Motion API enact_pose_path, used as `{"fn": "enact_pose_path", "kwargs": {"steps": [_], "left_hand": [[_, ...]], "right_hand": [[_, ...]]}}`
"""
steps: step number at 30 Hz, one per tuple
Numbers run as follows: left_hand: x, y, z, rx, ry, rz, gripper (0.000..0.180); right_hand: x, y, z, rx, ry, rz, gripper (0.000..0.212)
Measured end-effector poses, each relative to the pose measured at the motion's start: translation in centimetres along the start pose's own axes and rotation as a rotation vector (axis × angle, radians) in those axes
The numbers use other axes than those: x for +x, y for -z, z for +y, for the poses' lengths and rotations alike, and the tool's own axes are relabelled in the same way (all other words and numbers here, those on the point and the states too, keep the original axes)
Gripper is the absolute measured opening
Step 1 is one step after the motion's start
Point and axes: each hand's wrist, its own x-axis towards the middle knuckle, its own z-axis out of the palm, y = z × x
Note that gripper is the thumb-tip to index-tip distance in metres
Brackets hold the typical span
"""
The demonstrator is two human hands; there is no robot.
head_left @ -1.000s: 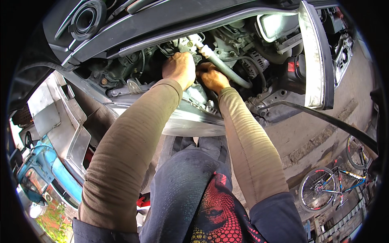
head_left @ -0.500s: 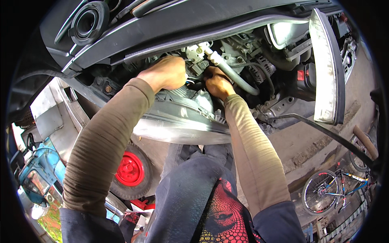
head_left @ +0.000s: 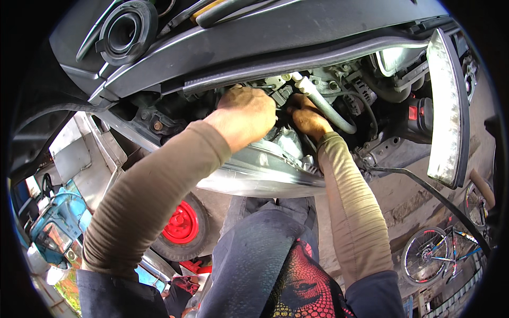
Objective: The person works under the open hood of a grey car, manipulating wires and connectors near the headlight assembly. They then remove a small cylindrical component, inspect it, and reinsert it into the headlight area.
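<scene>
Both arms reach into the engine bay of a vehicle, behind its headlight (head_left: 260, 169). My left hand (head_left: 246, 112) is curled closed, its knuckles up, left of a small metal block (head_left: 281, 95) with fittings. What its fingers hold is hidden under the hand. Close by on the right, my right hand (head_left: 309, 119) bends its fingers into the dark gap below the same block; the fingertips and anything in them are out of sight. A thick grey hose (head_left: 331, 108) runs just above and right of this hand.
A black panel edge with a rubber seal (head_left: 297, 61) overhangs the bay. On the panel lie a black ring-shaped part (head_left: 127, 33) and some tools. A lit lamp bar (head_left: 444, 111) stands at right. A red-rimmed wheel (head_left: 180, 222) and a bicycle (head_left: 429, 254) are on the ground.
The whole view has shifted, so the scene sits further right and lower. My left hand has turned to show more of its back. My right hand stays by the hose.
</scene>
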Motion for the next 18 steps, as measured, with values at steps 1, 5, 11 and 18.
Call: {"fn": "enact_pose_path", "kwargs": {"steps": [1, 5, 11, 18], "left_hand": [[-0.1, 0.0, 0.2, 0.009, -0.046, 0.033, 0.023], [1.1, -1.0, 1.0, -0.137, -0.126, 0.013, 0.031], [3.5, -2.6, 2.2, -0.18, -0.018, -0.004, 0.031], [5.0, -3.8, 1.5, 0.083, -0.139, 0.132, 0.019]], "right_hand": [[0.0, 0.5, -0.2, 0.018, 0.001, -0.081, 0.051], [-0.4, 1.1, 0.4, -0.012, 0.02, -0.126, 0.068], [2.3, -1.9, 3.3, -0.52, 0.257, -0.085, 0.038], [3.1, -2.3, 4.5, -0.49, 0.331, -0.045, 0.032]]}}
